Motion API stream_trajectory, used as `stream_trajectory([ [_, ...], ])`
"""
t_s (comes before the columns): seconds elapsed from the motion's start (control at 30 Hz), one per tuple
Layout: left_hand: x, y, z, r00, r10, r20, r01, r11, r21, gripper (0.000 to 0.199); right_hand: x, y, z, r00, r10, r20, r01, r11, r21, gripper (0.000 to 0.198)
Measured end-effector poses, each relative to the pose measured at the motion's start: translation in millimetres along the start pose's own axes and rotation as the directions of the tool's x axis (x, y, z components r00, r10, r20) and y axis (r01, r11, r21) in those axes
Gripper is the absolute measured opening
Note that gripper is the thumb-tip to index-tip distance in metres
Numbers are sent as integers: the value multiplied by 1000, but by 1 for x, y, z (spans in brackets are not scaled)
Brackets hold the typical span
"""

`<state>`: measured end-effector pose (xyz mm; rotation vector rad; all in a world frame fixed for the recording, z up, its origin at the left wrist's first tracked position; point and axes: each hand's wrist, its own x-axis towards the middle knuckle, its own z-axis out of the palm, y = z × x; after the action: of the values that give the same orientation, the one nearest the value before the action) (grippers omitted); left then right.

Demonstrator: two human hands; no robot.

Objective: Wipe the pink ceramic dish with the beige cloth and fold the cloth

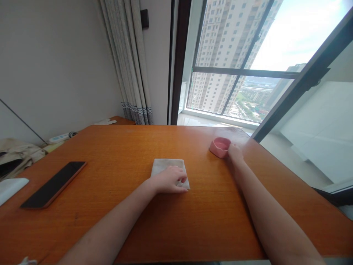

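A folded whitish cloth (pixel 161 164) lies flat near the middle of the wooden table. My left hand (pixel 171 179) rests on its right part, fingers curled and closed on the fabric near the right edge. Farther off to the right is a pink, angular, open-topped dish (pixel 219 150) that looks like an ashtray. My right hand (pixel 235 151) grips the dish by its right side, its fingertips partly hidden behind the wall. The dish sits upright on or just over the tabletop; I cannot tell which.
On the left of the wooden table (pixel 124 143) lies a dark-screened tablet or phone (pixel 55 184). A white object (pixel 12 187) stands at the left edge, beside a power strip (pixel 60 137) and pale fabric (pixel 16 151). Behind are a curtain (pixel 132 66) and a large window.
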<state>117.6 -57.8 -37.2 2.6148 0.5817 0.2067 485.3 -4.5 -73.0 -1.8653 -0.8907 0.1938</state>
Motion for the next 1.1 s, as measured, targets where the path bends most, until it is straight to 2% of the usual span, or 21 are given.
stream_trajectory([
  [0.2,0,-14,-5,997,71,36,-62,974,-220,23,-4,-4,-4,994,88,-59,-94,990,-101,13],
  [0.3,0,-19,-2,996,86,22,-72,931,-358,23,-8,-10,-7,991,97,-96,-108,987,-121,26],
  [0.37,2,-20,1,999,20,-37,-35,890,-454,22,-19,-24,-8,988,8,-154,-28,991,-133,38],
  [0.4,4,-20,2,994,-39,-103,-18,864,-503,21,-28,-35,-7,980,-81,-180,56,989,-140,43],
  [0.43,5,-19,3,975,-113,-191,-12,834,-551,21,-40,-48,-5,948,-246,-203,217,964,-154,46],
  [0.47,7,-19,4,935,-197,-295,-18,806,-592,21,-56,-61,-2,888,-423,-180,399,904,-153,47],
  [0.5,9,-19,3,872,-279,-402,-35,784,-620,20,-74,-75,2,821,-556,-129,544,831,-118,45],
  [0.57,10,-22,-2,707,-401,-582,-78,774,-628,22,-117,-99,15,703,-711,2,711,703,22,38],
  [0.6,9,-24,-6,627,-436,-646,-89,783,-615,23,-140,-108,23,642,-762,88,754,648,105,34],
  [0.67,6,-29,-17,478,-462,-747,-90,820,-565,25,-182,-117,38,473,-810,346,800,560,218,29],
  [0.7,3,-32,-23,403,-460,-791,-80,844,-531,25,-198,-118,45,394,-779,488,794,555,246,28],
  [0.73,-1,-35,-29,326,-453,-830,-64,865,-498,24,-210,-116,51,345,-732,587,792,563,237,30],
  [0.77,-5,-38,-34,250,-445,-860,-41,883,-468,22,-218,-113,56,320,-685,655,802,563,198,31],
  [0.8,-9,-40,-38,185,-436,-881,-15,895,-446,21,-220,-109,60,314,-637,704,816,560,143,34],
  [0.83,-13,-43,-40,140,-433,-891,15,900,-435,20,-218,-105,64,328,-591,737,828,556,78,38],
  [0.87,-17,-45,-41,121,-435,-892,47,900,-432,19,-211,-101,66,355,-545,760,833,553,8,41],
  [0.9,-21,-48,-40,125,-442,-888,80,897,-435,19,-202,-97,67,389,-497,776,829,556,-59,45],
  [0.97,-32,-56,-35,185,-480,-857,142,876,-460,21,-180,-91,68,457,-403,793,806,566,-176,50],
  [1.0,-38,-62,-32,242,-522,-818,181,852,-490,23,-168,-88,68,482,-367,795,794,566,-221,50],
  [1.03,-45,-69,-30,322,-580,-748,240,814,-529,25,-157,-85,67,500,-340,796,786,563,-254,50],
  [1.1,-61,-85,-28,508,-708,-491,425,701,-572,28,-139,-80,65,519,-314,795,778,560,-286,51],
])
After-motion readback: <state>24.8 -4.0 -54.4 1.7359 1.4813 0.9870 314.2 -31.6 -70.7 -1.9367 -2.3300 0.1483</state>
